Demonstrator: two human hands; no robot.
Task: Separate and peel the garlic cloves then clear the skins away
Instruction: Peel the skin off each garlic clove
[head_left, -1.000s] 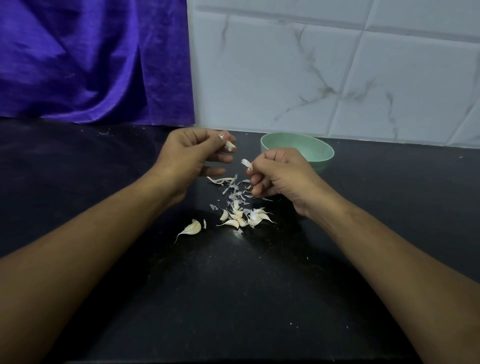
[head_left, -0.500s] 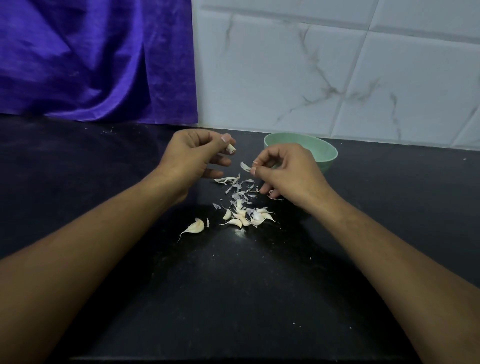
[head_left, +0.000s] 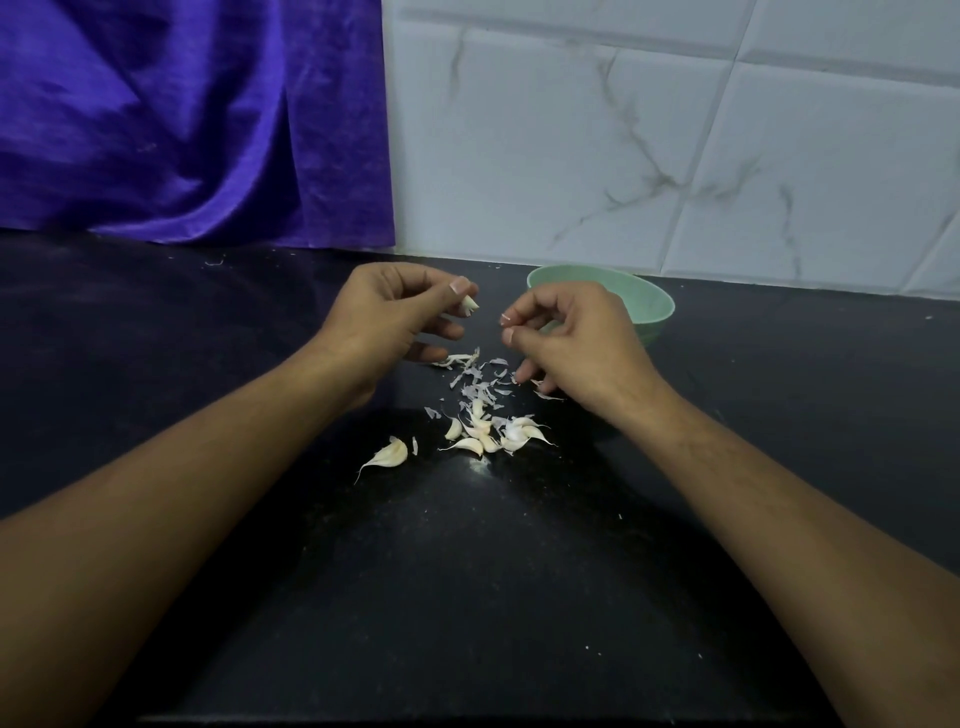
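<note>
Hiding behind right hand (head_left: 576, 343): green bowl (head_left: 652, 306)

1. A purple cloth (head_left: 182, 119) hangs in folds at the upper left of the frame.
2. White marble-veined wall tiles (head_left: 675, 130) fill the upper right.
3. A dark desk (head_left: 467, 597) spans the lower frame.
4. A pale green bowl (head_left: 647, 301) sits right of centre, near the tiles.
</note>
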